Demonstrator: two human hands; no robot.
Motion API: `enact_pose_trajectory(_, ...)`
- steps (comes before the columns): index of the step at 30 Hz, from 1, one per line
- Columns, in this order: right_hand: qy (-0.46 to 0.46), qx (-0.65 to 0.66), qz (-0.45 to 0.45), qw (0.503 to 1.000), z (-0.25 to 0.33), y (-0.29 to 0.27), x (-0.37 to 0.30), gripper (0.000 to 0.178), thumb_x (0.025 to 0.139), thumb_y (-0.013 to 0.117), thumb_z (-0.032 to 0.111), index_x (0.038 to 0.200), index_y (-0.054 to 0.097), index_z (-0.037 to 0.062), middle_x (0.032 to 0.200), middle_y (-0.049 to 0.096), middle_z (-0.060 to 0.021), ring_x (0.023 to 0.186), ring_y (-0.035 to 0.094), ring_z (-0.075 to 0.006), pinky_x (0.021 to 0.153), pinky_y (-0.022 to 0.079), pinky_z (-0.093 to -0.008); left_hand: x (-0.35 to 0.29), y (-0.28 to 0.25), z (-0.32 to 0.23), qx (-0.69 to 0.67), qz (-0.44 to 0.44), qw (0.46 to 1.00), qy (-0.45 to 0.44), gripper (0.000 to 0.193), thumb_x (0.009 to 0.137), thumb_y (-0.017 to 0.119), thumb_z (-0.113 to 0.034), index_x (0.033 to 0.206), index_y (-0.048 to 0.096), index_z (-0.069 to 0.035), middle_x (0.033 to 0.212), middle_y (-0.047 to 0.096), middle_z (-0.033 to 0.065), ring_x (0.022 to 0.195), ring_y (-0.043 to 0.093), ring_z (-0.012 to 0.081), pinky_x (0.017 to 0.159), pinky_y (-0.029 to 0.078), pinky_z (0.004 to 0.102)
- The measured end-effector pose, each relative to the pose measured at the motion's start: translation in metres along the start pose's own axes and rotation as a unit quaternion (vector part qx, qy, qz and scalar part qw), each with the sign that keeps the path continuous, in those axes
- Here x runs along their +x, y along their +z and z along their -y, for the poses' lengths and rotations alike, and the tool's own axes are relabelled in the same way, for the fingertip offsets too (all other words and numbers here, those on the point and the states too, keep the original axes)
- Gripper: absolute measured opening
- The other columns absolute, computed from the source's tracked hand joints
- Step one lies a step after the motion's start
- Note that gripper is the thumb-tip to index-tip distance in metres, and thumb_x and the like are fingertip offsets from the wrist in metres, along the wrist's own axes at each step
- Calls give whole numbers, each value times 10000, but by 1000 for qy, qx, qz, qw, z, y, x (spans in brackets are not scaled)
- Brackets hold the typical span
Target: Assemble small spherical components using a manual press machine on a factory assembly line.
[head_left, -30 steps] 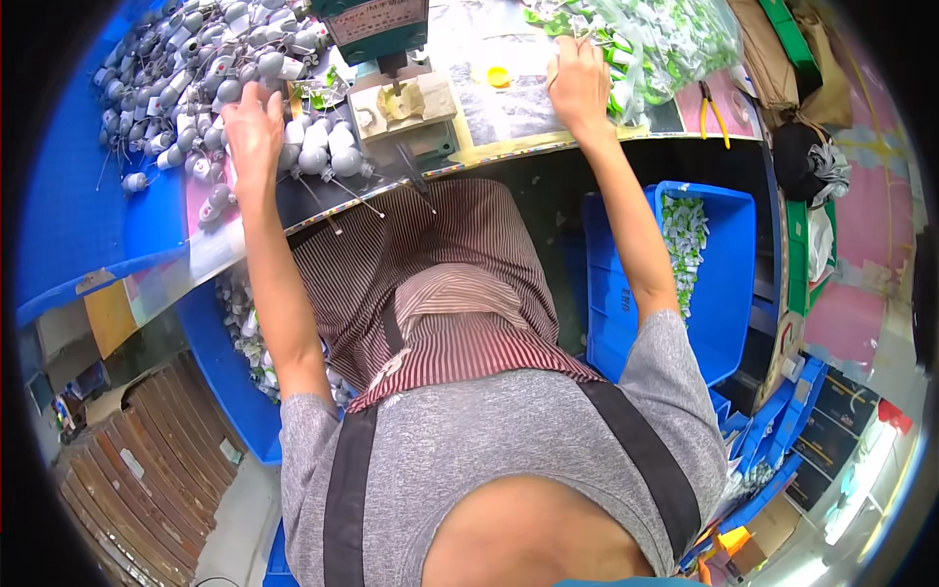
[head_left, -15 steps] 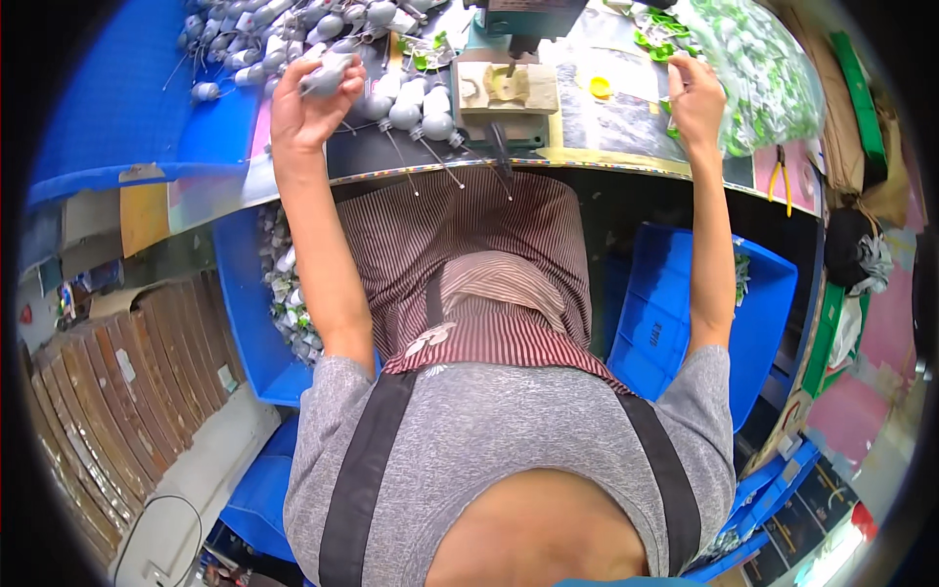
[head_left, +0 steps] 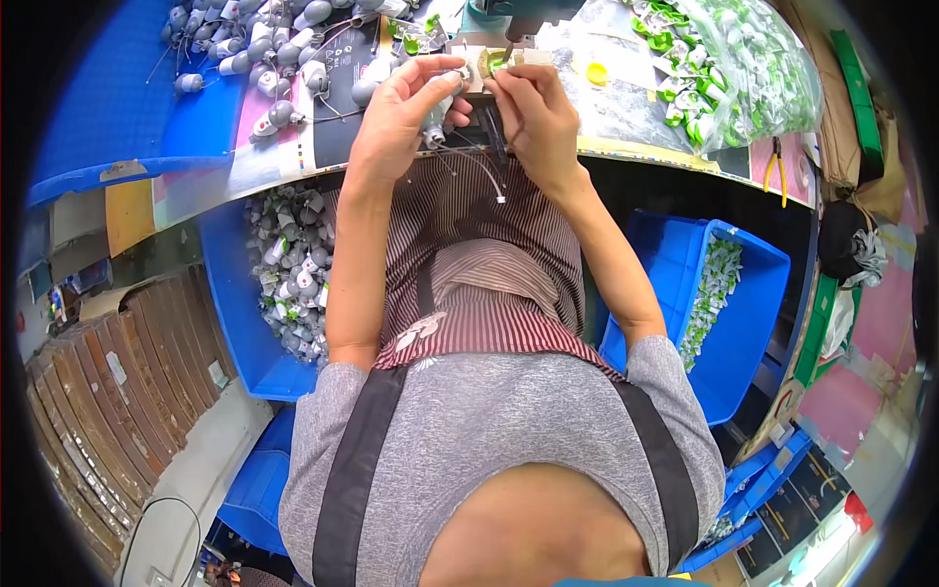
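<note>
My left hand (head_left: 409, 115) is at the left side of a small pale metal fixture (head_left: 523, 76) under a bench machine. Its fingers curl around a grey-and-white bulb-shaped part (head_left: 436, 125), partly hidden by the hand, and thin wires hang below it over the table edge. My right hand (head_left: 540, 122) is at the front of the fixture, thumb and fingertips pinched together. Between those fingertips and the fixture's hollow shows a small green-and-white plastic piece (head_left: 497, 65), mostly covered. Above the fixture is the machine's dark head (head_left: 526, 27).
Many grey bulb parts (head_left: 279, 49) with wires lie at the far left, beside a blue tray (head_left: 108, 108). Green-and-white pieces (head_left: 690, 112) spill from a clear bag (head_left: 758, 83) at right. Yellow-handled pliers (head_left: 776, 174) hang at the edge. Blue bins (head_left: 738, 333) flank my lap.
Both hands have come inward to the fixture, the left from the grey parts with a bulb part, the right from the green pieces. Bulb parts in front of the fixture's left side are now mostly covered.
</note>
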State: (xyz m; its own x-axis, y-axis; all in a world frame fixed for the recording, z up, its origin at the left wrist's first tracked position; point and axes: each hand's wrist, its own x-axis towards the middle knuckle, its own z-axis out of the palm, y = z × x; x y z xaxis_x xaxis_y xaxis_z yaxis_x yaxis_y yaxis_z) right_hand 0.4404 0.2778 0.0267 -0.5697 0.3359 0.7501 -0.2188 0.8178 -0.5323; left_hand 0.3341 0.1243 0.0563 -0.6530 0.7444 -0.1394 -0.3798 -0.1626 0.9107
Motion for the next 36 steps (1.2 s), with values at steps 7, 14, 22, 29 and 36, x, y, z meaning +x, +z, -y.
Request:
enact_pose_trajectory(7, 110, -14, 70, 991, -5, -26, 16, 204, 1043, 524, 132, 1130, 690, 51, 811, 635, -70, 689, 611, -157, 671, 498, -293, 2, -1, 6, 52, -25, 998, 8, 277, 963, 690, -146, 1184, 638, 12, 946, 686, 63, 799, 670, 131, 693, 586, 262)
enact_pose_trajectory(14, 272, 102, -22, 957, -75, -74, 24, 211, 1046, 598, 207, 1048, 677, 12, 718, 538, 47, 618, 415, -28, 544, 321, -198, 4, 11, 8, 160, -95, 982, 40, 196, 900, 747, -181, 987, 744, -5, 785, 676, 12, 638, 583, 53, 544, 492, 236)
enact_pose_trajectory(22, 290, -31, 5, 956, -104, -79, 21, 353, 1019, 655, 324, 831, 711, 31, 617, 531, 59, 582, 438, -24, 518, 333, -222, 5, 22, 17, 279, -154, 945, 76, 192, 889, 767, -201, 976, 761, -30, 791, 672, -13, 645, 556, 52, 570, 466, 230)
enact_pose_trajectory(29, 251, -90, 52, 962, -97, -75, 25, 365, 1047, 595, 332, 855, 709, 43, 615, 565, 41, 563, 458, -37, 517, 354, -235, -3, 26, 17, 317, -124, 934, 107, 172, 869, 776, -166, 968, 753, -27, 862, 689, 20, 756, 613, 92, 714, 503, 246)
enact_pose_trajectory(36, 384, 309, 55, 868, -66, -61, 41, 284, 1057, 575, 273, 905, 641, 43, 694, 591, 6, 549, 470, -37, 495, 357, -197, -10, 45, 25, 422, -86, 845, 318, 106, 839, 761, -89, 921, 718, -37, 959, 696, 99, 874, 707, 277, 789, 557, 355)
